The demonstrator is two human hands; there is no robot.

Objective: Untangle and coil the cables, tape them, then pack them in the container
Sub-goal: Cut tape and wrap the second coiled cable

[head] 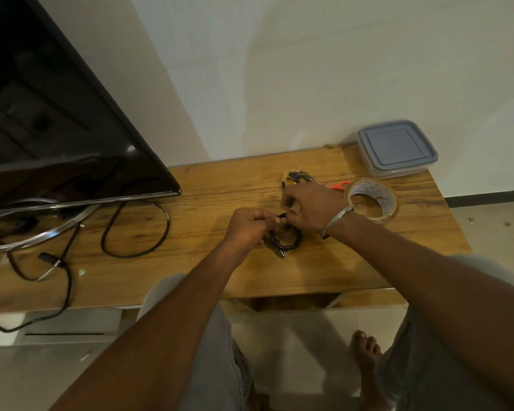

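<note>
A small black cable coil (283, 242) hangs between both hands just above the wooden table (214, 185). My left hand (247, 225) pinches the coil's upper left part, fingers curled round it. My right hand (310, 206) grips the coil's upper right side, a metal bangle on its wrist. Behind my right hand lies another bundle of cables (298, 176) with coloured plugs. A roll of clear tape (372, 197) stands right of my right hand. The lidded plastic container (396, 148) sits at the table's far right corner, closed.
A red-handled tool (339, 185) lies partly hidden between the tape roll and my right hand. A large black TV (57, 114) on a metal stand fills the left, with black power cords (137, 229) looping across the table. My knees and bare foot are below the table edge.
</note>
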